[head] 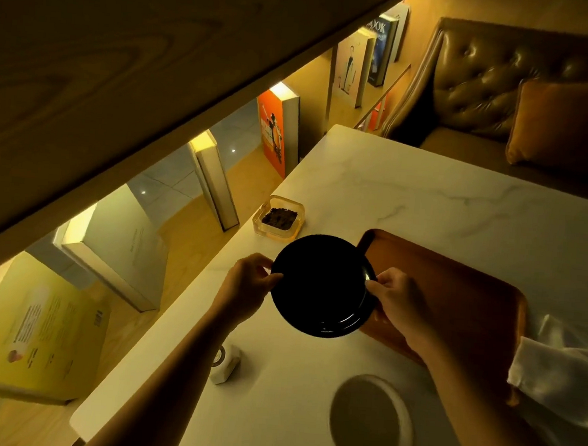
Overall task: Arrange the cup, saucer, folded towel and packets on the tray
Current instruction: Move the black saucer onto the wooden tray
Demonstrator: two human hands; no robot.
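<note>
I hold a black saucer (319, 284) between both hands above the marble table (428, 198). My left hand (247, 284) pinches its left rim and my right hand (400, 303) grips its right rim. The saucer overlaps the left edge of the brown wooden tray (463, 292), which lies flat on the table. A second dark rim shows under the saucer's lower right edge. A pale round cup (370, 420) stands near the table's front edge. A small white packet (225, 363) lies left of my left forearm. No folded towel can be picked out for sure.
A glass dish (279, 217) with dark contents sits at the table's left edge behind the saucer. Books (275, 133) line a lit shelf to the left. A tufted leather sofa (507, 81) with an orange cushion stands beyond the table. White fabric (562, 367) covers my right arm.
</note>
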